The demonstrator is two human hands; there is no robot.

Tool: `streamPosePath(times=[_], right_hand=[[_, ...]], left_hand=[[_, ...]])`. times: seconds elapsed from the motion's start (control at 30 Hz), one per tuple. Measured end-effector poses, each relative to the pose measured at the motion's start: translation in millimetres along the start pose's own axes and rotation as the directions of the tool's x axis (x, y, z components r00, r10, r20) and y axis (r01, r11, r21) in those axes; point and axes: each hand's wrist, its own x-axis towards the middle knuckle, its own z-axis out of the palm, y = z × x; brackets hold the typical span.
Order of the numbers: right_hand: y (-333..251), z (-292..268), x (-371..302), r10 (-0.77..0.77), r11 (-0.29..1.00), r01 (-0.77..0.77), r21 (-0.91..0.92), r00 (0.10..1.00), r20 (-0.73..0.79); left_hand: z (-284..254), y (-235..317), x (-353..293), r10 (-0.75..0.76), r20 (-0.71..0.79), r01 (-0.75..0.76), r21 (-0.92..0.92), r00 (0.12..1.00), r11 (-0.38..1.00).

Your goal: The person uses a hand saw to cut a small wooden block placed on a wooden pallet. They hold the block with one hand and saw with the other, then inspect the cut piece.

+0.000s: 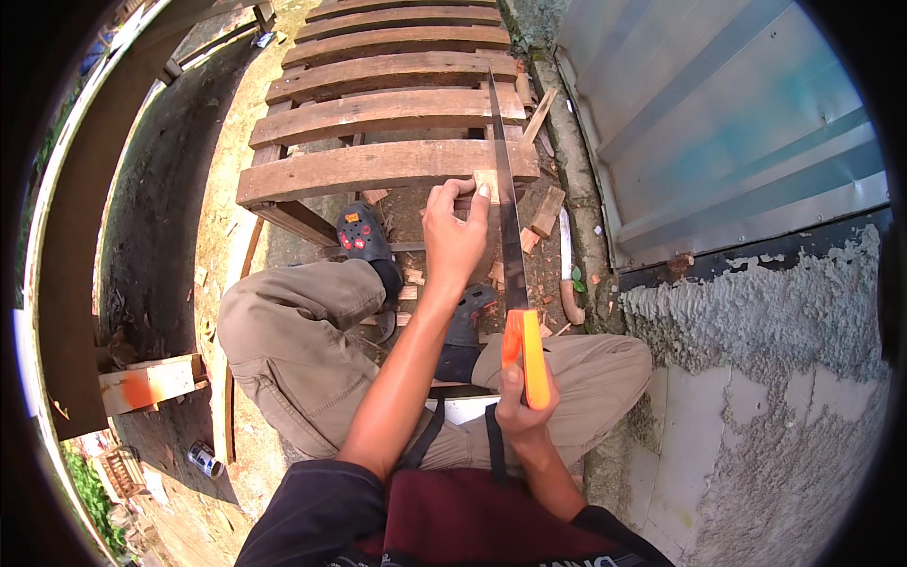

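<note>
My left hand [455,227] pinches a small pale wood block [486,181] at the near edge of the wooden slatted bench [378,168]. In my right hand [525,416], closed around its orange handle [535,364], is a handsaw. Its long saw blade [511,227] points away from me, just right of the block and over the nearest slats. Whether the teeth touch the wood cannot be made out.
A long knife [566,246] with a wooden handle lies right of the bench, near a wood offcut [548,210]. Chips litter the ground around my clogs [363,231]. A metal sheet [718,123] and rough wall [756,378] stand at right; a can [204,459] lies lower left.
</note>
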Motion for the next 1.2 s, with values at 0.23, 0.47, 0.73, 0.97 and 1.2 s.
streamPosePath(times=[0.23, 0.47, 0.73, 0.97, 1.2], right_hand=[[-12.0, -7.1, -15.0, -0.221, 0.956, 0.225, -0.191, 0.974, 0.040], [-12.7, 32.7, 80.0, 0.178, 0.960, -0.175, 0.217, 0.984, 0.006], [-40.9, -59.9, -46.4, 0.069, 0.995, -0.056, -0.082, 0.983, 0.171], [-40.6, 32.0, 116.4, 0.189, 0.973, -0.193, 0.124, 0.981, 0.041], [-62.5, 5.3, 35.4, 0.079, 0.997, -0.080, 0.020, 0.997, 0.020]], left_hand=[[15.2, 3.9, 2.9, -0.030, 0.014, 0.031, -0.019, 0.999, 0.999], [10.0, -4.1, -7.1, 0.036, -0.013, -0.036, 0.039, 0.999, 0.999], [11.3, 1.9, -11.4, 0.027, -0.024, -0.026, 0.046, 0.999, 0.999], [10.8, -2.4, -5.7, 0.038, 0.006, -0.038, 0.005, 0.999, 0.999], [1.6, -2.6, -13.2, 0.033, 0.023, -0.035, 0.076, 0.999, 0.996]])
